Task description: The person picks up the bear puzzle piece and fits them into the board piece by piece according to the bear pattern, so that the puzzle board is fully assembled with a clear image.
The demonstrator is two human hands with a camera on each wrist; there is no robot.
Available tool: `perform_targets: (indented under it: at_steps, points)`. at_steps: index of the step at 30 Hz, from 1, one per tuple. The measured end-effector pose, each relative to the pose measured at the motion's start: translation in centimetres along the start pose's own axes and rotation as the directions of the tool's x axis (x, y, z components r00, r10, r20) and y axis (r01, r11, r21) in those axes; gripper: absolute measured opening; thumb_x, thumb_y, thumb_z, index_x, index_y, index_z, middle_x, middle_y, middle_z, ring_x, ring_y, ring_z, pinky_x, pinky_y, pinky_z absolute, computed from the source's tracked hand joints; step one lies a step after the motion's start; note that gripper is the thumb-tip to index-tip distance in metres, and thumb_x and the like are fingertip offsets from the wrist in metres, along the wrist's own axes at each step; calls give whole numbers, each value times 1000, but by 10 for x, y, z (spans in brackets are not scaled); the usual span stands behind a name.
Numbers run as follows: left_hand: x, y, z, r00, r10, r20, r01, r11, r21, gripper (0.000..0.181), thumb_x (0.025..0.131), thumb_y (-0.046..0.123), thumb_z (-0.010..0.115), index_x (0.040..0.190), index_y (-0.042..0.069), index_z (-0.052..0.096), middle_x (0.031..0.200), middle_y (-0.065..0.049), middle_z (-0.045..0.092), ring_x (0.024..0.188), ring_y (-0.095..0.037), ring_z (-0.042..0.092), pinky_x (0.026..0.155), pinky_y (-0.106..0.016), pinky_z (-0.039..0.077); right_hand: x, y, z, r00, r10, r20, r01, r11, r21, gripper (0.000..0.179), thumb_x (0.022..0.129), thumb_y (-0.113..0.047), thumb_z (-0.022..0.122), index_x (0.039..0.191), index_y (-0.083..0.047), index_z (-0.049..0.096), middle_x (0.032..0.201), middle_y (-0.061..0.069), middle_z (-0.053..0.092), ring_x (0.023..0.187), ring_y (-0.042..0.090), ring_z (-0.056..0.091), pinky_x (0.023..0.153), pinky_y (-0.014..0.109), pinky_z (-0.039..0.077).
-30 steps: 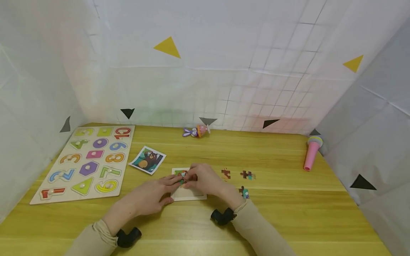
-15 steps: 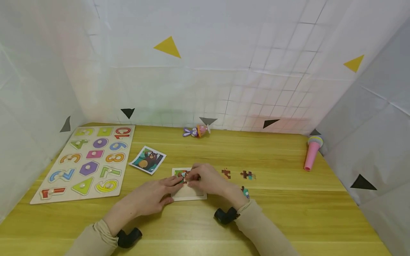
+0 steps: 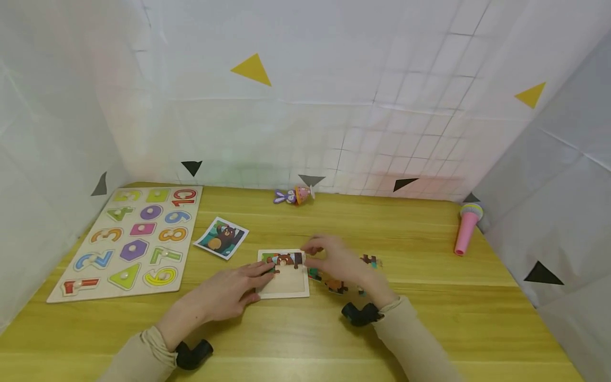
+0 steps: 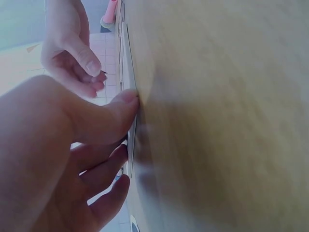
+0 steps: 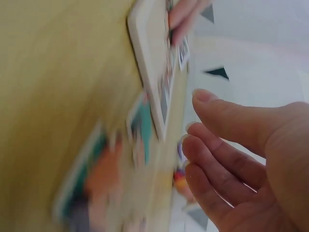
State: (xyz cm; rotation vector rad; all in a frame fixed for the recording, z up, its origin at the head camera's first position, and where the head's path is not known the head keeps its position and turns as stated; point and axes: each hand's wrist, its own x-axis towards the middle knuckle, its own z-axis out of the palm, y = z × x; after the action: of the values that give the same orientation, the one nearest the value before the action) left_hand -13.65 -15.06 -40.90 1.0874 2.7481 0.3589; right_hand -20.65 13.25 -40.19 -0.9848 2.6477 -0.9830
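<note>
Okay, I had the left hand (image 3: pixel 229 292) resting on the puzzle tray (image 3: pixel 285 288), fingers nearly straight, thumb at its near-left corner. Right hand (image 3: pixel 339 260) hovered by the tray's right edge, grip loosely curved, thumb apart, nothing held. Bear pieces (image 3: pixel 285 259) sat along the tray's far side; loose pieces (image 3: pixel 336 287) lay right of it on the worktop (image 3: pixel 286 339).

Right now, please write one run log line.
left hand: touches puzzle tray; right hand: holds nothing visible; loose pieces: right of tray; tray: near part bare
</note>
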Motion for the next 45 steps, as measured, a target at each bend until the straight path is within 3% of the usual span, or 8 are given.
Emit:
perform_targets:
  at_steps: [5, 18, 26, 34, 45]
  points:
    - [1, -1, 1, 1000, 3, -11, -4, 1000, -8, 52, 102, 22, 57, 152, 13, 45, 161, -5, 36, 145, -29, 39, 110, -49, 43, -12, 18, -17, 998, 50, -47, -51, 999, -11, 30, 93, -16, 72, 121, -6, 71, 109, 5, 67, 101, 21, 62, 87, 40, 55]
    - [0, -1, 2, 1000, 5, -17, -5, 1000, -12, 53, 102, 22, 57, 153, 13, 43, 160, -6, 37, 145, -30, 39, 110, -50, 42, -40, 47, -41, 991, 59, -121, -71, 992, -106, 27, 89, -13, 76, 113, -3, 73, 100, 7, 68, 94, 25, 63, 86, 46, 56]
    - [-1, -1, 1, 1000, 18, -18, -18, 1000, -12, 53, 103, 21, 56, 153, 12, 43, 161, -6, 36, 145, -31, 38, 112, -50, 41, -50, 56, -43, 991, 74, -109, -89, 986, -142, 25, 88, -14, 77, 110, -4, 74, 98, 4, 67, 91, 21, 64, 80, 42, 57]
    - [-1, -1, 1, 1000, 3, -11, -3, 999, -36, 52, 103, 23, 56, 152, 13, 44, 160, -5, 37, 146, -30, 37, 113, -51, 39, -47, 55, -36, 990, 117, -73, -127, 980, -155, 27, 88, -23, 78, 111, -9, 75, 96, 0, 63, 84, 16, 57, 71, 27, 50]
    - [-1, -1, 1, 1000, -11, -3, 11, 999, -49, 52, 103, 24, 56, 152, 14, 44, 160, -3, 38, 146, -28, 37, 113, -50, 39, -47, 55, -32, 990, 117, -83, -129, 979, -159, 24, 89, -21, 77, 110, -10, 75, 97, 1, 64, 79, 13, 55, 67, 26, 47]
